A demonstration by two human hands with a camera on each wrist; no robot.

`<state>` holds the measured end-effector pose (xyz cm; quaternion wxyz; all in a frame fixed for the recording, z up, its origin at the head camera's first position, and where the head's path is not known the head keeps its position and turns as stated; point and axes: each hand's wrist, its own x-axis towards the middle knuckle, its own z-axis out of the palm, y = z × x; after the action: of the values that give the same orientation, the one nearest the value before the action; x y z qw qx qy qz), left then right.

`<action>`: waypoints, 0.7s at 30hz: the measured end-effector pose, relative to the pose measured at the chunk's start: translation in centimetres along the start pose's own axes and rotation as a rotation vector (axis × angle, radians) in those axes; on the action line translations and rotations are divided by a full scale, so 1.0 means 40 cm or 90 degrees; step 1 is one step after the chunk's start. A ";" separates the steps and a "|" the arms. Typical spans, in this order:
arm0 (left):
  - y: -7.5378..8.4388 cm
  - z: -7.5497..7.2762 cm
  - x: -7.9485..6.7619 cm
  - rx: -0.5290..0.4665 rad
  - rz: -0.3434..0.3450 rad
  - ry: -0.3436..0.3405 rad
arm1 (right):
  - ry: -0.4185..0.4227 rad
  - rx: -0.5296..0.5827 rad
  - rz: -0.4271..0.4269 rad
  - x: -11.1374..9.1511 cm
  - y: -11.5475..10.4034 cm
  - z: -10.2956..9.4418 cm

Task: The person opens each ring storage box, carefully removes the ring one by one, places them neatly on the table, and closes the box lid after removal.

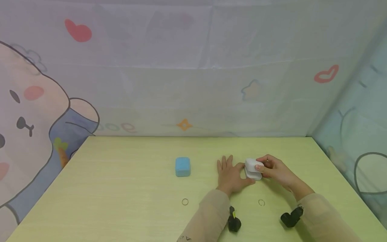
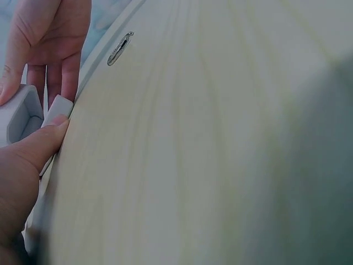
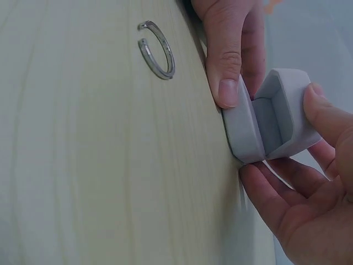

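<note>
A small white ring box sits on the table with its lid raised partway from its base. My left hand holds the base between thumb and index finger, its other fingers spread over the tabletop. The right hand pinches the lid, thumb on the outer face, with some fingertips low beside the base. Inside the lid, a grey lining shows in the right wrist view. Nearer the person lies a silver ring with a gap in its band.
A light blue box stands shut to the left of the hands. In front of it lies a second thin ring. Black wrist devices hang by both sleeves. A printed curtain rises behind the table.
</note>
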<state>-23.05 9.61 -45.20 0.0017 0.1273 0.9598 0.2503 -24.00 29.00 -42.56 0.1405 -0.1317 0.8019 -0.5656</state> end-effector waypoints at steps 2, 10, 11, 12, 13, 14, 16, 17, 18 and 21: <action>-0.001 0.001 0.001 -0.002 0.001 0.000 | 0.001 -0.002 -0.001 0.000 0.001 -0.001; 0.000 0.000 0.001 0.008 0.001 -0.002 | -0.003 -0.011 0.005 -0.004 0.004 -0.003; 0.000 0.001 0.001 0.008 0.001 -0.002 | -0.004 -0.012 0.005 -0.004 0.004 -0.004; 0.000 0.001 0.001 0.009 0.000 -0.004 | -0.006 -0.012 0.005 -0.005 0.004 -0.004; -0.001 0.002 0.001 0.008 0.001 -0.004 | -0.006 -0.011 0.005 -0.006 0.005 -0.004; -0.001 0.003 0.001 0.008 0.001 -0.005 | -0.006 -0.010 0.005 -0.007 0.005 -0.004; -0.002 0.004 0.001 0.009 0.001 -0.006 | -0.007 -0.007 0.005 -0.008 0.006 -0.003; -0.002 0.004 0.001 0.012 0.000 -0.007 | -0.007 -0.008 0.005 -0.008 0.006 -0.003; -0.002 0.005 0.001 0.015 -0.001 -0.008 | -0.006 -0.008 0.006 -0.009 0.006 -0.003; -0.002 0.006 0.000 0.017 -0.002 -0.007 | -0.007 -0.009 0.006 -0.009 0.007 -0.002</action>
<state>-23.07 9.66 -45.45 0.0058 0.1271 0.9632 0.2366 -23.73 29.31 -42.77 0.1468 -0.1319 0.8059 -0.5582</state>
